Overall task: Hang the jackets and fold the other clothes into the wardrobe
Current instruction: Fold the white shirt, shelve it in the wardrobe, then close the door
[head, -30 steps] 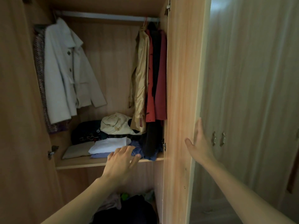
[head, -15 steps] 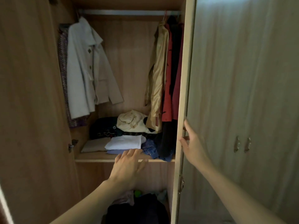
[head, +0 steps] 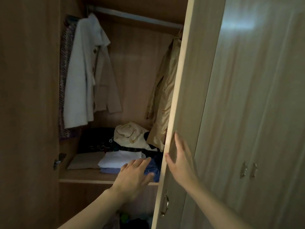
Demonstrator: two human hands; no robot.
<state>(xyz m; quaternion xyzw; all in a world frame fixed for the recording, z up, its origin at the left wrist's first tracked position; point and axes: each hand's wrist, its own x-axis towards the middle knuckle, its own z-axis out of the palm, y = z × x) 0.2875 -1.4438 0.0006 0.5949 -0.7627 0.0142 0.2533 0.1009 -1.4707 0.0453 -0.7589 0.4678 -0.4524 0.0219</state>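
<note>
The wardrobe stands partly open. A white jacket (head: 85,75) hangs at the left of the rail (head: 135,18), and a tan jacket (head: 162,103) hangs at the right, half hidden by the door. On the shelf (head: 85,178) lie folded clothes: a white piece (head: 122,158) on a blue one, a beige piece (head: 85,160), a dark heap and a cream bundle (head: 130,135). My left hand (head: 135,175) hovers open, fingers spread, over the blue cloth at the shelf's front. My right hand (head: 179,156) presses flat on the outer face of the right door (head: 189,83), thumb at its edge.
The left door (head: 28,104) stands open, with a hinge (head: 58,161) low on its inner side. Closed cream doors with two handles (head: 249,169) fill the right. Below the shelf lie dark clothes (head: 137,223). A striped garment (head: 65,76) hangs behind the white jacket.
The right door has swung left under my right hand and now covers the red and dark hanging clothes. My left hand has stayed near the shelf's front.
</note>
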